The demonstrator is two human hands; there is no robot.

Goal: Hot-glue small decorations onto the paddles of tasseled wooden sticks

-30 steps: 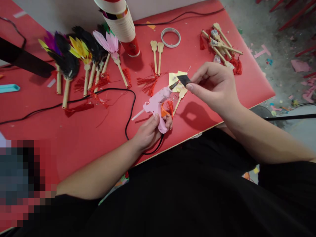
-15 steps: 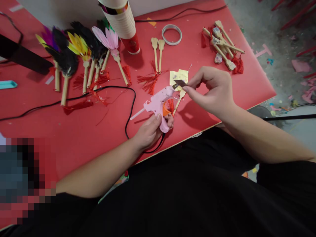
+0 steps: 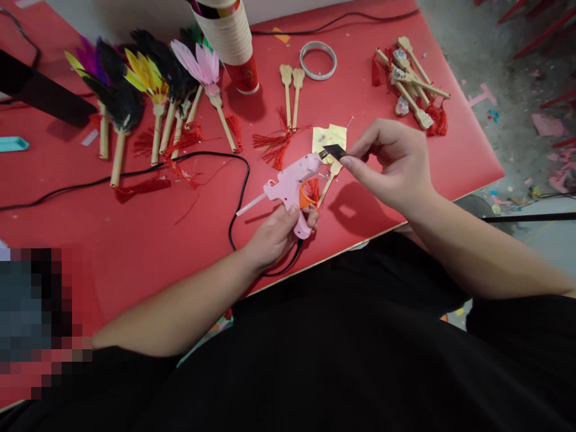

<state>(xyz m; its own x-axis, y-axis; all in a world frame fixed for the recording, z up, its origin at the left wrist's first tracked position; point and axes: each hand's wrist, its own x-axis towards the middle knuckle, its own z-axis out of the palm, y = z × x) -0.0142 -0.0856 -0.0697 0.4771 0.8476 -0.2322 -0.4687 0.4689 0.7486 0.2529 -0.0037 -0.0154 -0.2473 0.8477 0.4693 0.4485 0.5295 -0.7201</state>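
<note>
Pink glue gun (image 3: pixel 293 177) fills curled left hand (image 3: pixel 275 235).

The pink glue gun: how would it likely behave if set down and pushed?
The pink glue gun is probably stiff, as its shell looks like hard plastic. It may not slide freely, since a black cord runs from its grip and could tug. The thin stick jutting from its back might catch.

It's prob. a craft wkshp: glue gun (image 3: pixel 293 175), feathered sticks (image 3: pixel 158 115) on tbl (image 3: pixel 157 240), scraps (image 3: pixel 548 125) on flr (image 3: pixel 468 36).
</note>
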